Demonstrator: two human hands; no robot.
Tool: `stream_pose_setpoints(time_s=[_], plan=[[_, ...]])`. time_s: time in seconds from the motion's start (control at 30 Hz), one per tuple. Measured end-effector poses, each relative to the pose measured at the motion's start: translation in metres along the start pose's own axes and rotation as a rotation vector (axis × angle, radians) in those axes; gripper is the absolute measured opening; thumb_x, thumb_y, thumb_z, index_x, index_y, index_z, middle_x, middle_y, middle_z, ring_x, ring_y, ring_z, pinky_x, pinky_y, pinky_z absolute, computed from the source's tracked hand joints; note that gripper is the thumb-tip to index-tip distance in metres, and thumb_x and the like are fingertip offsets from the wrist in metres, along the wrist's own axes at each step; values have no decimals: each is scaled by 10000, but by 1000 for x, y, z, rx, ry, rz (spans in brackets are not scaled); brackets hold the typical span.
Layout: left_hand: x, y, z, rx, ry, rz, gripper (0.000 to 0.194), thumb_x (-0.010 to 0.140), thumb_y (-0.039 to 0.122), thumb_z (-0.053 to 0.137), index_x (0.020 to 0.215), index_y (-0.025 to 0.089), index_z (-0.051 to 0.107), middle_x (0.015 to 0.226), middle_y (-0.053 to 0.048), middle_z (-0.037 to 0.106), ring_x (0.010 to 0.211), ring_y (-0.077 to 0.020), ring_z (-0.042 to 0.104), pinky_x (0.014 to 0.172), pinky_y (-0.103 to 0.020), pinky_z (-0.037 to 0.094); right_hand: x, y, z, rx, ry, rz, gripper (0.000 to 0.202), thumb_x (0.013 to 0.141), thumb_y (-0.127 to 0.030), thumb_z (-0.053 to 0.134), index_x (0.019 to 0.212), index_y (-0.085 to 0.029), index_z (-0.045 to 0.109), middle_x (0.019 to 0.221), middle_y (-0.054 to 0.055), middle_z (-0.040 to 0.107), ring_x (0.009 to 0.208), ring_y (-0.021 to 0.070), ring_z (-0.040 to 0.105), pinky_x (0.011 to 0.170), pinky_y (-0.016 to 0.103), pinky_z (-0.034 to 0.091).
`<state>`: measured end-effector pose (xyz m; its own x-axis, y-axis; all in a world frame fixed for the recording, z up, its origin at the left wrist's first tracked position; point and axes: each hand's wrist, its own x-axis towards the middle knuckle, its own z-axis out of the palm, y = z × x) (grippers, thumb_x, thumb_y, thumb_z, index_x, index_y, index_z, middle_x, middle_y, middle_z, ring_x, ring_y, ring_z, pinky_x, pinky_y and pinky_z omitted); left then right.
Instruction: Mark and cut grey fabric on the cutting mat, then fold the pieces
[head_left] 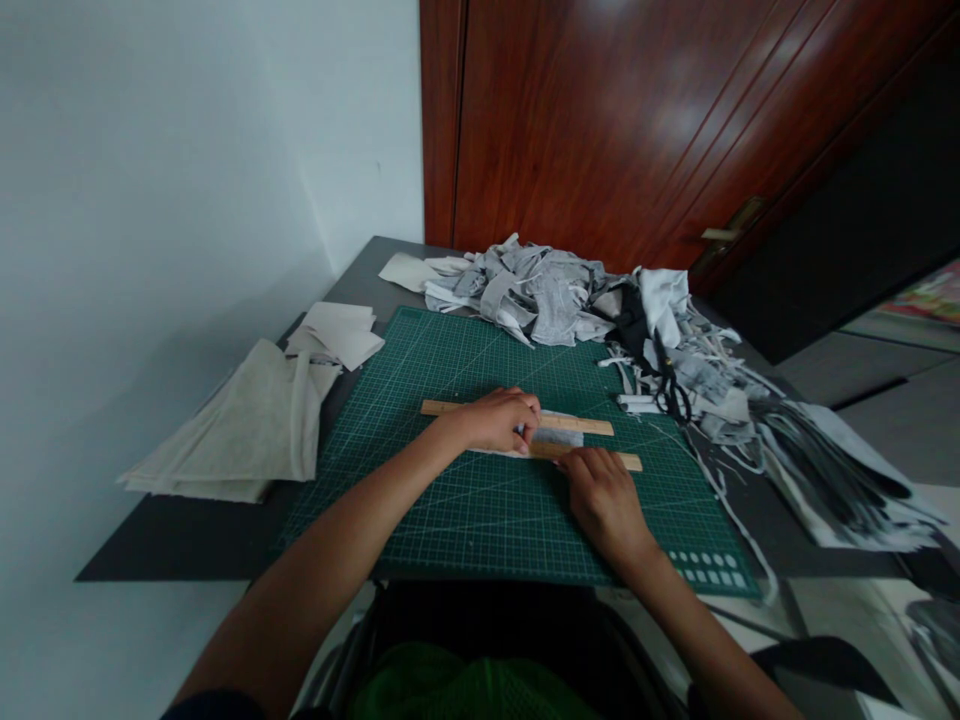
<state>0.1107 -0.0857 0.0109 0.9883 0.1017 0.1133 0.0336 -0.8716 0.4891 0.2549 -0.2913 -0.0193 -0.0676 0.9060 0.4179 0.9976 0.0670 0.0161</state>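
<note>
Two wooden rulers lie nearly parallel on the green cutting mat [480, 530], with a small piece of grey fabric [560, 437] flat between and under them. My left hand [501, 420] reaches across the far ruler [577, 424]; its fingers are curled down around the near ruler's left part, and they hide that end. At the front edge of the near ruler [626, 461], my right hand [606, 495] rests with bent fingers closed against the wood. The fabric's left part is mostly covered by my left hand.
A heap of grey and white fabric scraps [551, 290] lies along the back. Black scissors [670, 385] rest among scraps at the right. Folded dark fabric [832, 470] sits at the right edge, cream cloth [255, 425] and white pieces [341, 330] at the left. A wall and door stand behind.
</note>
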Motion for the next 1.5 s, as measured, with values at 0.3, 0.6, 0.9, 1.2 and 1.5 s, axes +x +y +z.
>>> stream_pose_setpoints(time_s=[0.3, 0.6, 0.9, 1.2, 1.5], plan=[[0, 2, -2, 9, -4, -12, 152, 746, 149, 788, 685, 199, 658, 1066, 8, 658, 1055, -203, 544, 917, -331, 376, 9, -6, 3, 7, 1, -37, 201, 977, -96, 473, 900, -187, 635, 894, 84, 650, 832, 252, 530, 773, 369, 373], [0, -1, 3, 20, 31, 19, 136, 774, 180, 752, 679, 201, 657, 1047, -2, 655, 989, -190, 552, 895, -325, 394, 17, -14, 6, 22, 9, -74, 200, 948, -71, 482, 922, -171, 653, 866, 84, 622, 828, 254, 512, 768, 368, 374], [0, 2, 0, 17, 17, 9, 153, 746, 135, 771, 673, 200, 653, 1025, -1, 664, 1003, -195, 553, 883, -314, 396, 10, -8, -3, -40, -47, -98, 221, 935, -37, 495, 895, -186, 654, 918, 82, 632, 846, 248, 511, 772, 369, 355], [0, -2, 1, 1, 3, 16, 126, 768, 162, 782, 720, 204, 673, 1051, 7, 663, 1037, -196, 543, 902, -312, 379, -5, 10, -11, -55, -68, -48, 267, 933, -12, 458, 932, -186, 660, 953, 91, 650, 865, 260, 518, 782, 380, 369], [1, 0, 0, 11, 1, 5, 124, 765, 160, 783, 724, 196, 672, 1062, 7, 660, 1039, -198, 537, 906, -311, 367, -6, 15, -3, 53, -33, -2, 206, 959, -49, 467, 964, -157, 643, 939, 99, 659, 873, 262, 556, 783, 376, 405]])
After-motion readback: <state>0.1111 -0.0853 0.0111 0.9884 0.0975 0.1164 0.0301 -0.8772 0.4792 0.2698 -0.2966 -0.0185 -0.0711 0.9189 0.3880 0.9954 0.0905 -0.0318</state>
